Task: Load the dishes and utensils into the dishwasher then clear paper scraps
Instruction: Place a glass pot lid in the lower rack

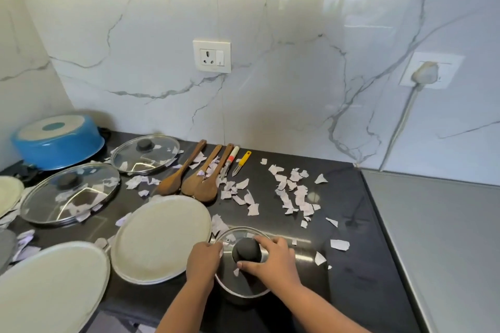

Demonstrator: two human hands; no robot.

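Right hand (pixel 273 259) is curling its fingers round the black knob (pixel 246 250) of a glass lid (pixel 243 288), while the left hand (pixel 204 259) is gripping the lid's left rim. Both forearms are reaching in from the near edge of the dark counter (pixel 351 292). The lid is lying near-centre, just right of a pale plate (pixel 159 238). Paper scraps (pixel 295 192) are lying scattered farther back, their faint purple print too blurred to read.

Pretty bright, even light. Window reflections glare off the glossy marble backsplash (pixel 270 21) top right, plus a shiny streak on the dark worktop (pixel 378 278) beside the glass lid (pixel 243 286) near its front edge. Shadows are soft. Fisheye bends the edges; whole frame's a bit mushy.
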